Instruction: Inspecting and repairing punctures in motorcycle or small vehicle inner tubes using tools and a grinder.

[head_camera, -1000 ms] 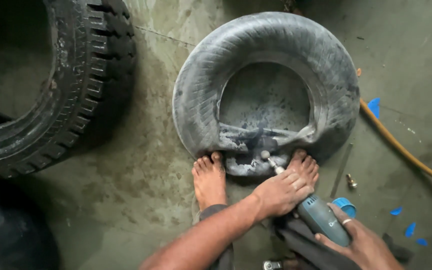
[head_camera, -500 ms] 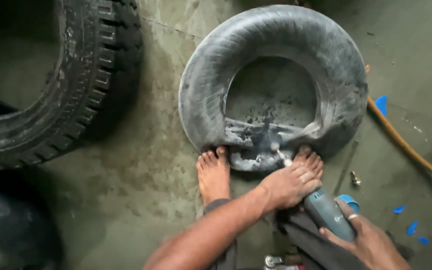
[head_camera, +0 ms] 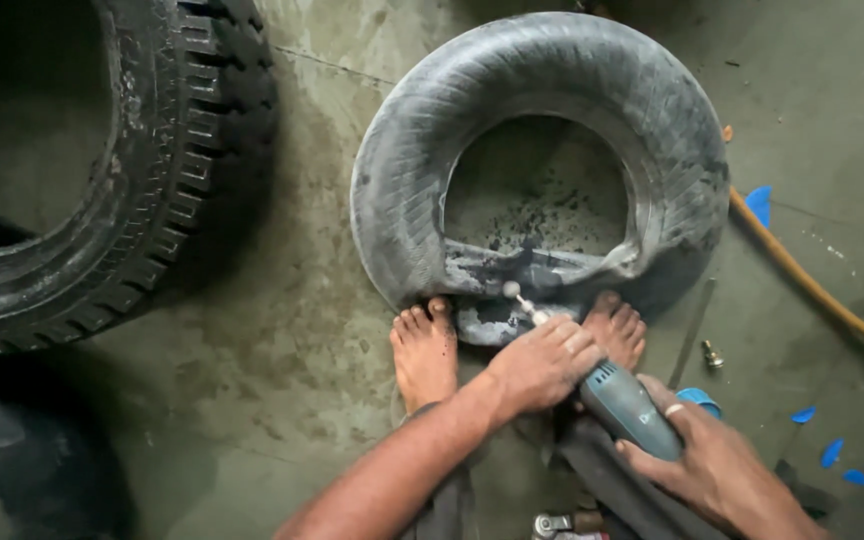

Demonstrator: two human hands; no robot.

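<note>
At centre, on the concrete floor (head_camera: 282, 330), lies a grey inner tube (head_camera: 552, 80), its near edge flattened and scuffed to a pale, roughened patch (head_camera: 497, 320). Two bare feet pin this edge: the left foot (head_camera: 424, 350) just left of the patch, the right foot (head_camera: 617, 330) just right of it. A hand-held rotary grinder (head_camera: 627, 405), with a blue-grey body and a slim shaft ending in a small round stone (head_camera: 511, 290), is angled so that the stone meets the tube at the patch. The left hand (head_camera: 542, 362) lies over the front of the tool, fingers (head_camera: 577, 345) curled and pressed together around the shaft. The right hand (head_camera: 707, 460) grips the rear body, fingers wrapped about it, a ring on one. Left of the tube, well apart, stands a large treaded tyre (head_camera: 172, 170). To the right, an orange hose (head_camera: 812, 285) crosses the floor, with blue scraps (head_camera: 832, 452), a thin metal rod (head_camera: 692, 333) and a small brass fitting (head_camera: 712, 354) nearby.
</note>
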